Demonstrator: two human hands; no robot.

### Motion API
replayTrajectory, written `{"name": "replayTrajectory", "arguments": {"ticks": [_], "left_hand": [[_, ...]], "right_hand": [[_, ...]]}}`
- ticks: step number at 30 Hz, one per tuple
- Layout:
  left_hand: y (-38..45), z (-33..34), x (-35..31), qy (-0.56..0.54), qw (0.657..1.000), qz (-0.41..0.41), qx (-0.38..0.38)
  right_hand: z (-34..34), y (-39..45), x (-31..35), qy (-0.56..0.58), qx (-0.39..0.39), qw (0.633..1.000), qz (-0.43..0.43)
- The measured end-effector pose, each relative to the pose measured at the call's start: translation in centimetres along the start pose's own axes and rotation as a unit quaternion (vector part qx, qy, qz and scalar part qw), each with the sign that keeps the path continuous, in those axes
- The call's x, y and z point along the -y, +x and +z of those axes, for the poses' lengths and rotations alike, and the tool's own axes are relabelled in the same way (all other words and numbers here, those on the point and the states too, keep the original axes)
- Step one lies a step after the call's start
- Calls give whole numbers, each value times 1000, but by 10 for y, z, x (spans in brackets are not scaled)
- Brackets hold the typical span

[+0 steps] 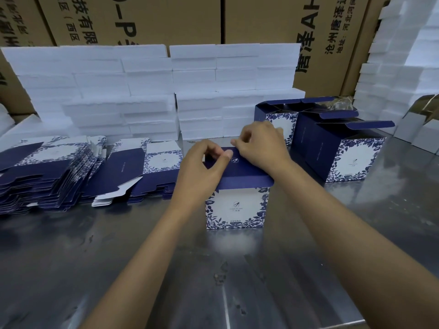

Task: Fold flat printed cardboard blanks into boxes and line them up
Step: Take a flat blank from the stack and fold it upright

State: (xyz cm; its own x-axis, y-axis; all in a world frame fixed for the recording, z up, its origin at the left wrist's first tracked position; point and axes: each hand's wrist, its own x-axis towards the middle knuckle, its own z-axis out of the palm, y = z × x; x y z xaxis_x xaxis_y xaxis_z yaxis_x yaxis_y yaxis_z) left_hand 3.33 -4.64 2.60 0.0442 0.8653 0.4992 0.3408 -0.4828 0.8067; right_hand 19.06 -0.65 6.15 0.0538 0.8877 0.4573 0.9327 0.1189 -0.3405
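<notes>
Thin printed card, light and easily creased, forms the box (235, 205) standing near the table's (95, 269) middle; its navy top flap is pinched at the far edge by the left hand (202, 169) and right hand (259, 146). It is judged best held by flap edges and corners, not the hollow walls. Flat blanks (71, 174) are stacked left, finished boxes (344, 148) lined up far right.

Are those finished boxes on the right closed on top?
Open: the boxes stand upright with navy top flaps raised; what is inside cannot be told.

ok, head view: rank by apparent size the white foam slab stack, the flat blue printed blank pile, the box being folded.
1. White foam slab stack
2. Flat blue printed blank pile
3. Blue floral cardboard box being folded, though it's nearest the camera.
</notes>
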Motion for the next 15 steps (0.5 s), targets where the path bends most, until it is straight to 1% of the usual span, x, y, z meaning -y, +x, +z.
{"name": "replayTrajectory", "arguments": {"ticks": [2,3,5,8,11,15], "left_hand": [[-3,3,3,-21,1000,-13,-16],[-4,4,3,-22,999,-14,-20],[-6,4,3,-3,1000,-1,-17],[-11,-1,4,37,999,28,13],[-17,-8,3,12,999,18,49],[-22,-16,4,-22,996,14,90]], "right_hand": [[-6,-3,6,3,-38,998,-58],[-9,-6,9,17,-37,997,-71],[-12,-16,11,34,-10,996,-82],[-15,-38,7,39,9,993,-113],[-18,-63,2,109,5,984,-142],[-23,-87,0,181,-4,973,-143]]}}
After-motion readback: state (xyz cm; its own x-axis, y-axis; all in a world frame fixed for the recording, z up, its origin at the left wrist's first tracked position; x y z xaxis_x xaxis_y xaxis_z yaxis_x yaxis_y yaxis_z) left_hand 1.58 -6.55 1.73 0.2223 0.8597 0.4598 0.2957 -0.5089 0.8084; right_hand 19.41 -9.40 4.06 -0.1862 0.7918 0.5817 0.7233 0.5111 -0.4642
